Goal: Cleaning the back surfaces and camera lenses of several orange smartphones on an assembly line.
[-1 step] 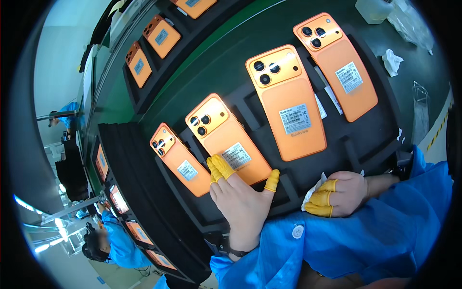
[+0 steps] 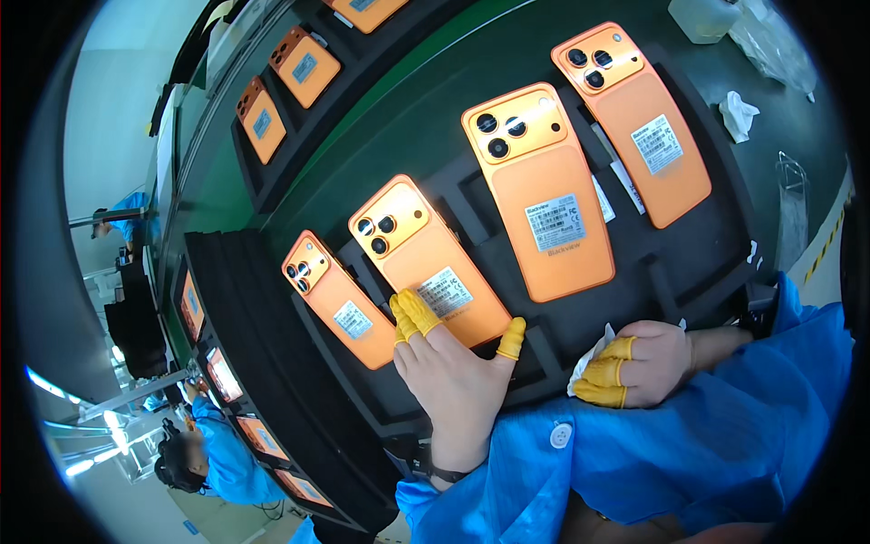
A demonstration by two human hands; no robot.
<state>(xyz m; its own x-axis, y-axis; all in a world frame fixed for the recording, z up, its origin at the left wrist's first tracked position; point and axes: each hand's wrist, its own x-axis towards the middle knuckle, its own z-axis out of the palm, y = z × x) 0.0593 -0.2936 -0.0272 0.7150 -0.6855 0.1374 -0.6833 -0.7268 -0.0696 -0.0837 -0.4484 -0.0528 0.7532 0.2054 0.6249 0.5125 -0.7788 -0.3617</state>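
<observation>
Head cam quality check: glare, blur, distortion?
Head view: strong fisheye, the tray edges bow and a black vignette rings the picture; mild sheen on the second phone from the left; left hand and right hand sharp; the rim area at lower left is soft.

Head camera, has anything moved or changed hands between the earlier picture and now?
Nothing has visibly changed. The left hand still rests its yellow-capped fingertips on the lower edge of the second orange phone from the left, and the right hand still clutches a white wipe. All four orange phones lie back-up in the black foam tray as before.
</observation>
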